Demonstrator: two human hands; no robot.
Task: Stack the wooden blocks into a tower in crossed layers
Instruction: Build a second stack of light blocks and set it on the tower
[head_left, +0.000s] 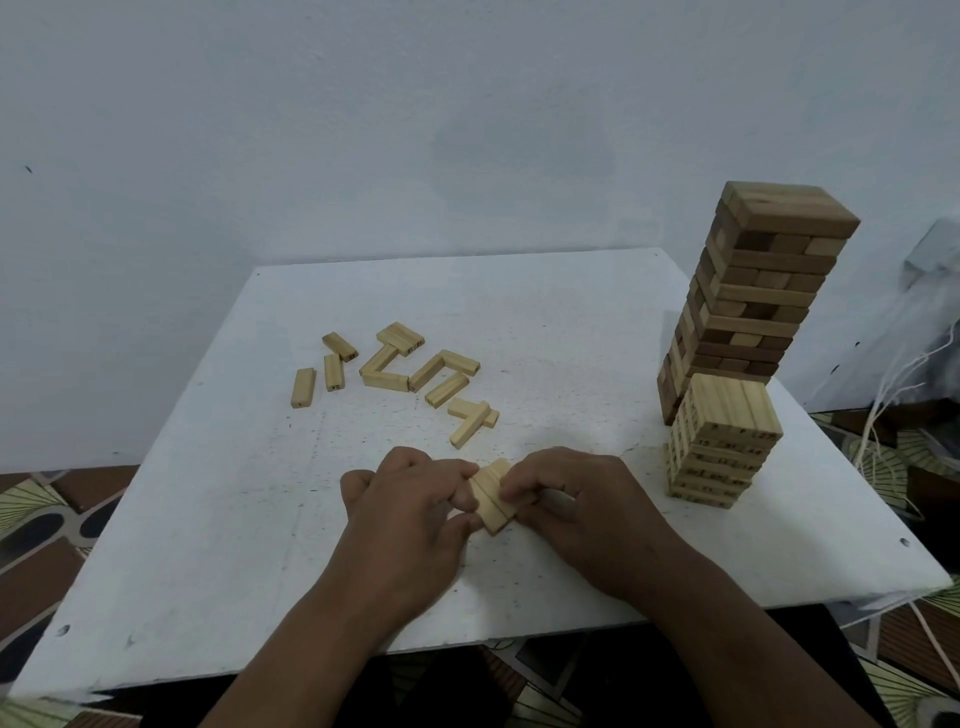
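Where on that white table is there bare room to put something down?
The table is bare at its near left, left of the left hand, and across the far middle between the loose blocks and the tall tower. It is crowded around the short tower beside the right hand.

Your left hand (410, 499): bare, with no glove, ring or band showing on the fingers you can see.
Your right hand (576, 499): bare as well, nothing worn on the fingers or across the back.
Your wrists: uncovered, with no watch, strap or bracelet on either one.
Your forearms: bare all the way to the lower edge of the view; no sleeve or cuff comes into sight, so what you wear above them cannot be told.
Your markings: none that you can make out on either hand or arm; fine detail is too soft to judge.
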